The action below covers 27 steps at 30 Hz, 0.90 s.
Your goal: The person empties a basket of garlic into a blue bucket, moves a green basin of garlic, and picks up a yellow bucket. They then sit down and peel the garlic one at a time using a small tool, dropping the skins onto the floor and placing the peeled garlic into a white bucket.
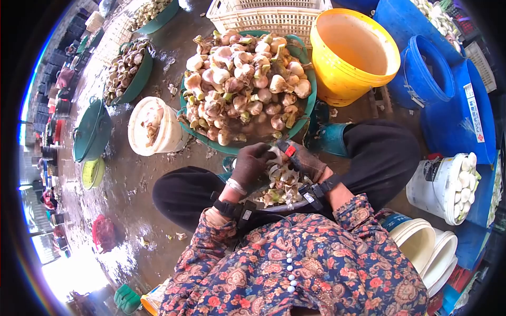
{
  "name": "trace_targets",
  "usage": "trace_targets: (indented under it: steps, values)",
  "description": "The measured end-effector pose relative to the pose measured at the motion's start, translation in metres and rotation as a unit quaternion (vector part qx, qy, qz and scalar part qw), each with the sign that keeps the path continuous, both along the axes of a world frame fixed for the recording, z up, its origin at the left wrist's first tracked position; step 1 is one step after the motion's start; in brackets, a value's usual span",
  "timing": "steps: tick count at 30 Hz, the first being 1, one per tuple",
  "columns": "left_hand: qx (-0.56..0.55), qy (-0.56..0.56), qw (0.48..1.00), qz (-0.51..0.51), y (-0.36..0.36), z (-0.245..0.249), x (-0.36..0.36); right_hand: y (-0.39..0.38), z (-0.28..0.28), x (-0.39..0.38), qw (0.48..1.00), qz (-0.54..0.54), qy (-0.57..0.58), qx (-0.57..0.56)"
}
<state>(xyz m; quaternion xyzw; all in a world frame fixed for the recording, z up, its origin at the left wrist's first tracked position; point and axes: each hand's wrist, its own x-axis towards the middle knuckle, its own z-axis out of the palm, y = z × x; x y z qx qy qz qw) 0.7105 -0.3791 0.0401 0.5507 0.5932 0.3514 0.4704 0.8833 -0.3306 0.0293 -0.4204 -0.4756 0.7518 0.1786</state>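
Note:
Both my hands wear dark gloves and meet between my knees. My left hand (253, 164) has its fingers curled around a pale garlic bulb (275, 155). On the other side of that bulb, my right hand (303, 158) is closed against it, with a red patch on its glove. Just below them lies a heap of garlic peelings (283, 185) over a container in my lap. Beyond my hands stands a green tub (312, 100) piled with unpeeled garlic bulbs (245, 84). Which fingers press on the bulb is partly hidden.
A white bucket (138, 126) stands left of the tub, a yellow bucket (337, 79) and blue bucket (421, 73) right of it. A white bucket of peeled garlic (429, 184) is at my right. Behind the tub are cream crates (263, 21). Small figures of people show far left.

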Motion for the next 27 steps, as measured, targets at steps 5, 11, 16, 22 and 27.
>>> trace_targets:
  steps: [5,11,16,22,27]
  values:
    - [-0.166,-0.431,0.878,0.127,0.0,0.01,-0.005,0.0,0.018,0.006,0.972,-0.004,0.233,0.004]
    - [-0.195,-0.35,0.906,0.137,0.0,0.004,-0.015,-0.006,0.025,0.0,0.845,0.011,-0.109,0.523]
    - [-0.164,-0.369,0.899,0.171,-0.005,-0.004,-0.016,-0.01,-0.003,-0.014,0.92,-0.07,-0.069,0.378]
    - [0.025,-0.243,0.968,-0.06,-0.021,0.029,-0.018,0.011,-0.01,0.013,0.944,-0.271,0.107,-0.153]
    - [-0.063,-0.415,0.898,-0.136,-0.032,0.058,-0.034,0.011,-0.038,0.021,0.895,-0.361,0.214,-0.151]
